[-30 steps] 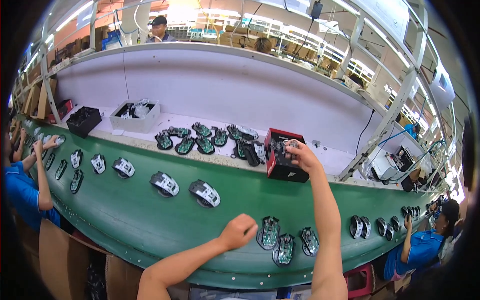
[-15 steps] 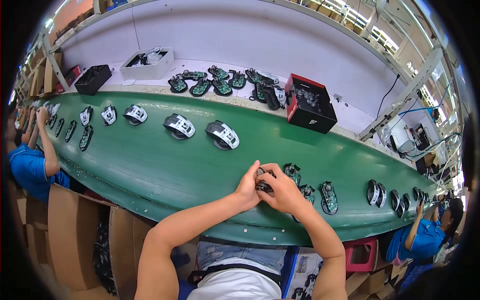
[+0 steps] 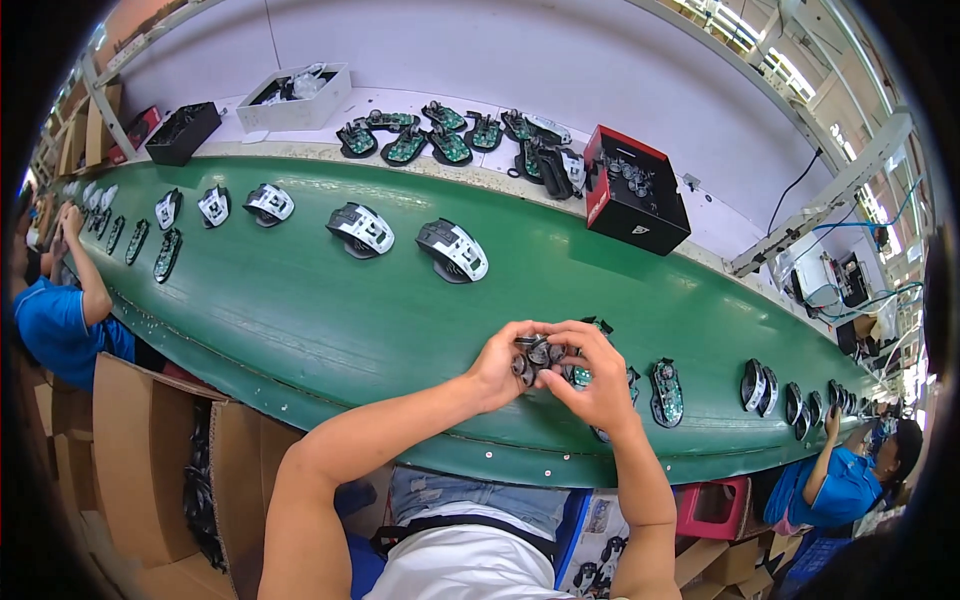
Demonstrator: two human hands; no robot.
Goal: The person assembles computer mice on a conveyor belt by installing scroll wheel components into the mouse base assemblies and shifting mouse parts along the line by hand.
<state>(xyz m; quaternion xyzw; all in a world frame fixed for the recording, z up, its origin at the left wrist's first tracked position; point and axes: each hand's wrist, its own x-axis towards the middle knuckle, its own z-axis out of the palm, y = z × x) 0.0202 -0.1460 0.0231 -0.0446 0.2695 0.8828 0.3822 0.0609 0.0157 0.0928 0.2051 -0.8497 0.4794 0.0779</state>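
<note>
Green conveyor belt (image 3: 370, 310) runs from left to right beneath the person's two bare hands, which meet near the middle, above its near half. A small cluster of dark, round parts (image 3: 538, 356) sits between them. The left hand (image 3: 494, 370) is half closed, cupped around the cluster from the left. The right hand (image 3: 600, 385) comes in from the right, fingers curled over and thumb set apart — whether it grips a part or only touches the cluster, I cannot tell.

Just beyond the right hand, and partly hidden by it, lie green circuit boards (image 3: 602, 327) on dark bases; another board assembly (image 3: 667, 393) rests in full view to its right. Farther off and to the left, a black-and-white mouse shell (image 3: 453, 250) ends a row of similar ones.

On the far ledge, a red-and-black box (image 3: 640, 232) holds more small dark pieces (image 3: 628, 178) — right of a group of boards (image 3: 451, 147). Co-workers in blue shirts sit at far left (image 3: 62, 320) and at right (image 3: 838, 485).
</note>
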